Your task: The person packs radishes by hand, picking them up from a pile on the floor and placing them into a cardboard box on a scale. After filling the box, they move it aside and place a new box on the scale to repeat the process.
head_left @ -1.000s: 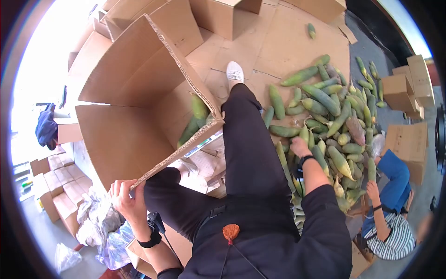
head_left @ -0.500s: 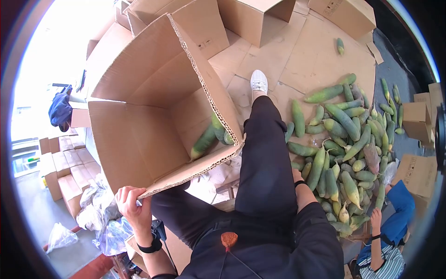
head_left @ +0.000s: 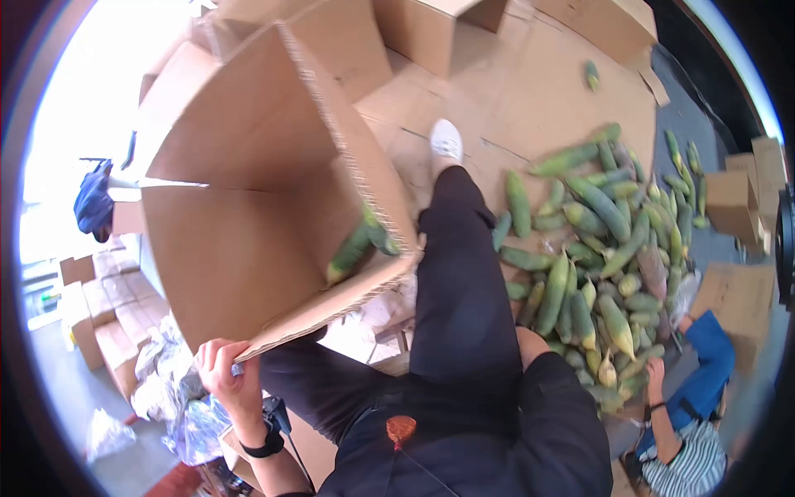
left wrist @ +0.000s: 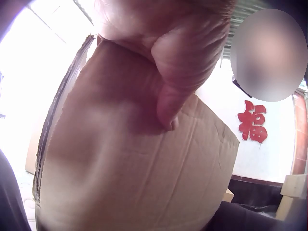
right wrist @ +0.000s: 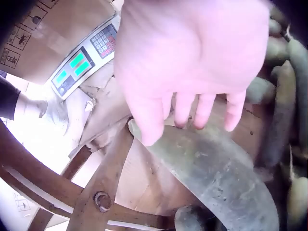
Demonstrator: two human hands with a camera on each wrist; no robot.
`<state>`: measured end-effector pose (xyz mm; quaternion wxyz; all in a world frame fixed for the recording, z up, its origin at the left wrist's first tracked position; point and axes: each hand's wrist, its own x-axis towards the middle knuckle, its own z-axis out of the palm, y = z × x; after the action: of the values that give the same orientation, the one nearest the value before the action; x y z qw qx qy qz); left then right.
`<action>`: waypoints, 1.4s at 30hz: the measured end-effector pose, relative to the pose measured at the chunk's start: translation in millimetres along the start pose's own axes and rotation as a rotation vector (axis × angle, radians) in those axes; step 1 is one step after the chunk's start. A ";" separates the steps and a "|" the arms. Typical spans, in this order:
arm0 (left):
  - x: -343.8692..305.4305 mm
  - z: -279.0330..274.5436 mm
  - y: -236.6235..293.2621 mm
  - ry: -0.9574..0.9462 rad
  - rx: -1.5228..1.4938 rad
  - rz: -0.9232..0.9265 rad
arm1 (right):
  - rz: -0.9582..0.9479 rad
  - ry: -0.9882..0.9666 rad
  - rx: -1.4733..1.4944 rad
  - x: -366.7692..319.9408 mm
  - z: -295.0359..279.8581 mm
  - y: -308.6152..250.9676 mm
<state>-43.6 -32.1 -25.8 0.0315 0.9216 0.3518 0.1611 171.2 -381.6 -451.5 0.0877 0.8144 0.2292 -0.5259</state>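
Note:
My left hand grips the front corner of a large open cardboard box. In the left wrist view its thumb presses flat on the cardboard. A few green radishes lie at the bottom of the box. Beside the right thigh, my right hand is mostly hidden in the head view. The right wrist view shows that right hand over the tapered end of a large green radish, thumb on one side and fingertips toward the other. A heap of green radishes covers the floor to the right.
A digital scale with lit green displays stands past a curved wooden frame. Another person's hand is at the heap's right edge. More cardboard boxes stand ahead; plastic bags lie at left.
My right hand has gone from the heap down behind the right thigh. My left hand keeps its grip on the box. The other person's hand no longer shows a radish held up.

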 end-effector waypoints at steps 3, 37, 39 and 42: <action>-2.9 5.1 -4.2 -0.008 -0.024 -0.009 | 0.097 -0.044 0.065 -22.1 9.0 1.1; 0.6 -5.7 -1.9 0.066 -0.032 0.014 | -0.277 0.589 1.142 -226.4 -214.4 50.4; 1.8 -6.2 -0.8 0.092 -0.024 0.038 | -0.470 0.709 1.106 -266.5 -275.6 19.5; -0.1 -6.4 -3.1 0.103 -0.039 0.030 | -0.700 0.867 0.822 -326.0 -355.9 -36.5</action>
<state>-47.6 -30.2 -20.3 0.0291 0.9165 0.3358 0.2155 333.3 -304.5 -2.0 -0.5026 0.7962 0.2750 -0.1944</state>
